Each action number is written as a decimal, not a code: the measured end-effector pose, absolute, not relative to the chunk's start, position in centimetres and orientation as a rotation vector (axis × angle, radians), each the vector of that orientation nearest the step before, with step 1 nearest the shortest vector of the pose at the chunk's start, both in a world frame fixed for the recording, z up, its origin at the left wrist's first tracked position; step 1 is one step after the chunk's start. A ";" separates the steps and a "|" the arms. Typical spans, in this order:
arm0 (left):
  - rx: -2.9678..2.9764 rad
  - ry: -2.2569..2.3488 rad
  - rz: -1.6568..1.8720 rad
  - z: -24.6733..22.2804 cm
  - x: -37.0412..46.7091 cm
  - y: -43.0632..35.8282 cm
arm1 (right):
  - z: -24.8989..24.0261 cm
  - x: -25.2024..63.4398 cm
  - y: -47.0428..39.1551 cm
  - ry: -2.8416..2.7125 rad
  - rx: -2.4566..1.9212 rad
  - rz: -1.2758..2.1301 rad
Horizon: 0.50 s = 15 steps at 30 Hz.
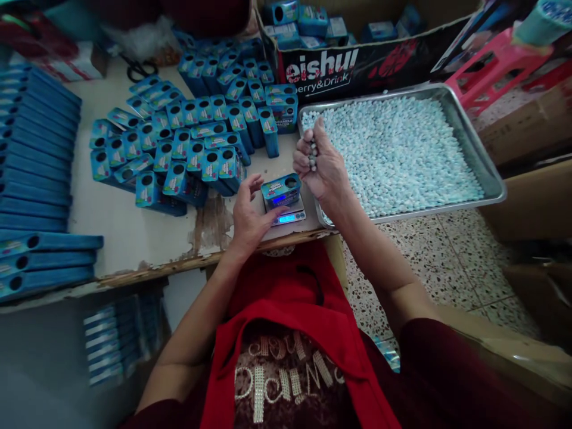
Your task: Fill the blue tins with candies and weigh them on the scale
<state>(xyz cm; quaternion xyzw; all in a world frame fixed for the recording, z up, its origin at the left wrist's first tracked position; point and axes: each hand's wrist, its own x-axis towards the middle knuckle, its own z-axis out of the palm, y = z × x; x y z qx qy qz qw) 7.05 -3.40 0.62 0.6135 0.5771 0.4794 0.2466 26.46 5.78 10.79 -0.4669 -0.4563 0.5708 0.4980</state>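
A small blue candy box [280, 189] with a round hole sits on a compact digital scale [290, 215] with a lit blue display. My left hand [251, 213] is curved round the box's left side, its thumb across the front just above the display. My right hand [324, 167] is closed around a handful of small rounded candies [313, 156], raised over the left edge of a metal tray [485, 156]. Pale blue and white candies [402, 161] fill that tray in a thick layer. The display's figures are too blurred to read.
Many blue boxes [181, 143] with round holes stand crowded on the worn white table [179, 244]. More boxes are stacked [33, 161] at the left. Behind the tray is a black carton [330, 68] holding boxes; a pink stool [496, 65] stands to the right.
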 end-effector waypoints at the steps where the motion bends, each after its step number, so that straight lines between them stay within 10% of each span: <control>1: 1.664 1.584 1.303 0.7 6.5 -3.8 | 11.2 25.7 5.4 -1.117 -1.149 1.383; 15: 1.600 1.586 1.346 0.0 3.5 -5.3 | 12.0 23.9 4.2 -1.413 -1.245 1.160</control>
